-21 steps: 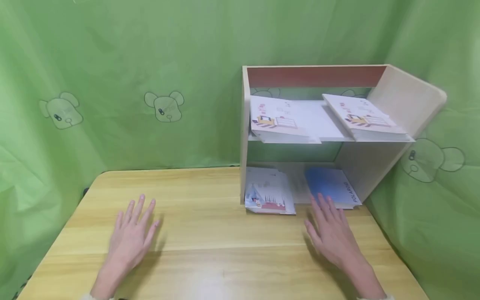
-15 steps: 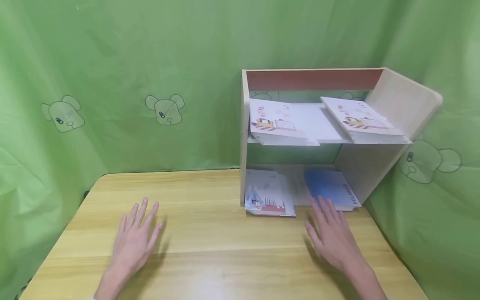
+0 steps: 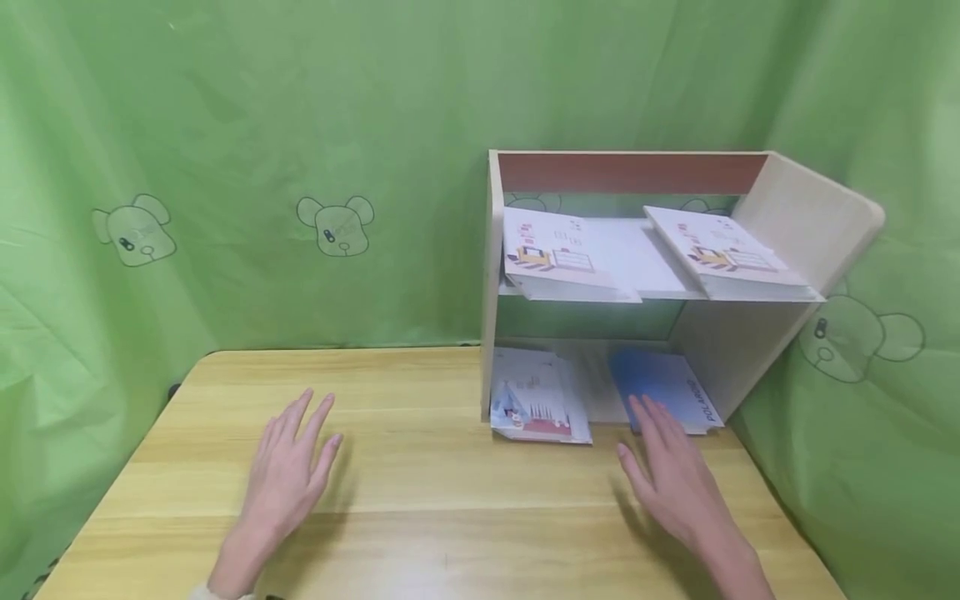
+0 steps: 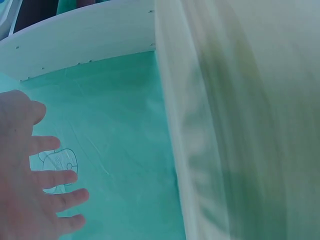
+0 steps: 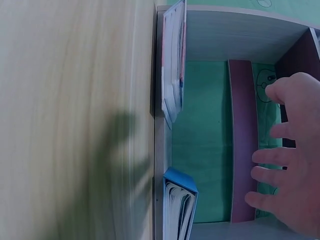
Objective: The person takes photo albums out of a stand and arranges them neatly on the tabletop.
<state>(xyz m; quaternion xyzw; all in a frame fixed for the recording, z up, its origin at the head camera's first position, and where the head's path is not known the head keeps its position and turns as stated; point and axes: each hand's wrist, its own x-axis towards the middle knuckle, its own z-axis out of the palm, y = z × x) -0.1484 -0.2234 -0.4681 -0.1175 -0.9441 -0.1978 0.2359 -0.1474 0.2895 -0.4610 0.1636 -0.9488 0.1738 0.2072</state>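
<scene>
My left hand (image 3: 283, 479) is held over the left part of the wooden table, fingers extended and holding nothing; its shadow falls to its right. In the left wrist view the same hand (image 4: 25, 185) shows spread fingers. My right hand (image 3: 675, 483) is in front of the bookshelf (image 3: 813, 217), fingers extended, fingertips overlapping the front of a blue book (image 3: 656, 387) marked "POLAROID" in the head view. That book lies on the bottom shelf. Left of it lies a stack of white illustrated booklets (image 3: 534, 392). Nothing is in the right hand (image 5: 300, 160) in the right wrist view.
On the upper shelf, booklets with a yellow drawing lie in a left pile (image 3: 551, 250) and a right pile (image 3: 723, 246). A green curtain (image 3: 225, 108) with mouse-like outlines surrounds the wooden table (image 3: 420, 467). The lower-left stack slightly overhangs the shelf front.
My left hand has moved to the right and turned a little more sideways. The right hand stays about where it was. The shelf appears slightly lower in the head view; the books have not moved on it.
</scene>
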